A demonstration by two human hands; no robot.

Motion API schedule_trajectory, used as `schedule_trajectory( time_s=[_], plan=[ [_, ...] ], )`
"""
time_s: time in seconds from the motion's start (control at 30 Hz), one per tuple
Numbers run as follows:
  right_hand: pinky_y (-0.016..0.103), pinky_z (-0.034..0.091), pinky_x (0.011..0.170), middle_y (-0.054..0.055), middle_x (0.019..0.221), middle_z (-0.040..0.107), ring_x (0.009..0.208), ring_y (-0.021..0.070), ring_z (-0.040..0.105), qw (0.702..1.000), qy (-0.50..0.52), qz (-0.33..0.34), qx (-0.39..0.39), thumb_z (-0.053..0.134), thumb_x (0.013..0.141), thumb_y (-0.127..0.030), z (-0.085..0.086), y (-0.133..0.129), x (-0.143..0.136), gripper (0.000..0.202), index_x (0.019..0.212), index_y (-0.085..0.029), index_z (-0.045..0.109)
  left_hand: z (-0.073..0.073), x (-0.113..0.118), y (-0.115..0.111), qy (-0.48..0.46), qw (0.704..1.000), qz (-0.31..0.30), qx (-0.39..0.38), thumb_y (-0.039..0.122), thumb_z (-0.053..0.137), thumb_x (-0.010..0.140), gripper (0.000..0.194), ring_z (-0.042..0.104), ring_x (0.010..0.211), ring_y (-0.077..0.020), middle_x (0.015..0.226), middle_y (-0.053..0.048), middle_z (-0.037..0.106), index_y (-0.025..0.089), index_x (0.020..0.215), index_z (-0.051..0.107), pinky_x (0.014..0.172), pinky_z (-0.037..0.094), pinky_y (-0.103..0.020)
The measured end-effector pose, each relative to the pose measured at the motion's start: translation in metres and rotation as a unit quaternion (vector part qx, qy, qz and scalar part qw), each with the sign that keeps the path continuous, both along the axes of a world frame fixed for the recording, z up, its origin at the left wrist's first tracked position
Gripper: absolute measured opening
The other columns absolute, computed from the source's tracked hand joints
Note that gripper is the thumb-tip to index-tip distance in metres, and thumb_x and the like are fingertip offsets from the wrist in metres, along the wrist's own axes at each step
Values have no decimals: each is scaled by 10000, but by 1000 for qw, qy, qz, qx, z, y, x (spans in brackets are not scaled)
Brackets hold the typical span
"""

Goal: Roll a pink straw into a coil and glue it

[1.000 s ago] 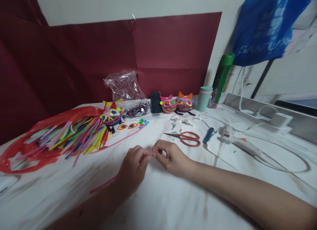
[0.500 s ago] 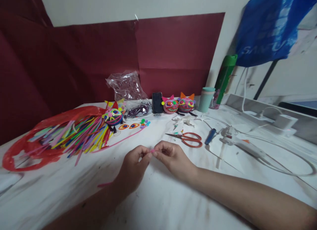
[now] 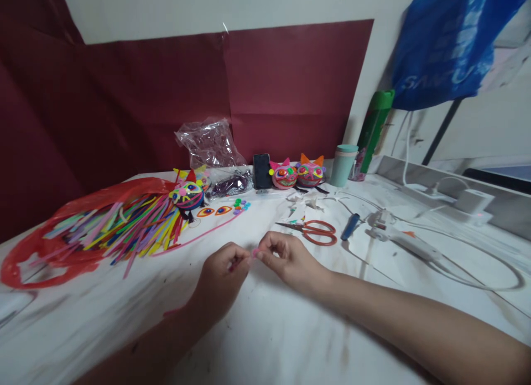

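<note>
A small pink piece of what looks like pipe cleaner (image 3: pixel 255 253) shows between my two hands over the white table. The thumb and index finger of my right hand (image 3: pixel 286 259) pinch it. My left hand (image 3: pixel 226 271) is closed right beside it, its fingertips at the piece's left side and a hint of pink inside the curled fingers. Another pink pipe cleaner (image 3: pixel 199 237) lies long and bent beyond my left hand. The tip of a further pink strip (image 3: pixel 168 313) shows beside my left forearm. Orange-handled scissors (image 3: pixel 317 232) lie past my right hand.
Colourful pipe cleaners (image 3: pixel 124 224) spill from a red plastic bag (image 3: pixel 25 269). Decorated cat-faced balls (image 3: pixel 284 175) line the back near a phone (image 3: pixel 261 172) and a cup (image 3: pixel 344 166). Paper eyes (image 3: pixel 224 210) and buttons (image 3: pixel 240 206) lie mid-table. A corded glue gun (image 3: pixel 409 244) is at right.
My hands have drawn slightly apart, and the pink piece now shows more at my right fingertips. The view has shifted a little.
</note>
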State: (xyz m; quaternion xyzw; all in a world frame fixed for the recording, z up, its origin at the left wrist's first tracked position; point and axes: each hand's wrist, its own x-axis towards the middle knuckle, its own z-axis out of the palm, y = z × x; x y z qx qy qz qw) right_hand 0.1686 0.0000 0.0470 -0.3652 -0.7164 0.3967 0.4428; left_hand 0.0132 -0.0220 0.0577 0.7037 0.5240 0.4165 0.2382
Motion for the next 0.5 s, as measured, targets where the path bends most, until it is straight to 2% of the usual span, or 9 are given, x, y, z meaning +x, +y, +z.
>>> schedule_trajectory(
  time_s=[0.13,0.3,0.37,0.5],
  plan=[
    [185,275,445,-51,535,439,484,72,362,998,-67,13,11,541,740,-193,4,1,4,108,642,-159,511,-2,-2,2,32,999,-12,-4,227,499,695,136,388,509,-97,539,49,419,165,580,537,496,331,-208],
    [190,289,470,-38,564,486,511,76,400,990,-126,48,47,542,716,-145,7,4,10,93,623,-153,539,-3,-5,4,89,991,-68,68,180,478,711,130,447,563,-104,598,27,466,160,613,561,541,350,-214],
    [194,279,465,-42,551,476,498,75,384,994,-92,65,-3,563,729,-214,6,5,9,101,650,-151,563,-2,-5,5,81,992,-68,63,170,485,700,115,440,553,-100,586,33,455,161,602,545,527,343,-207],
    [215,313,515,-33,581,517,532,86,420,985,75,74,-136,650,665,-418,1,3,-1,281,716,-148,590,0,-4,4,-9,1000,-11,26,234,496,714,123,414,519,-94,557,48,450,168,614,525,493,336,-198]
  ],
)
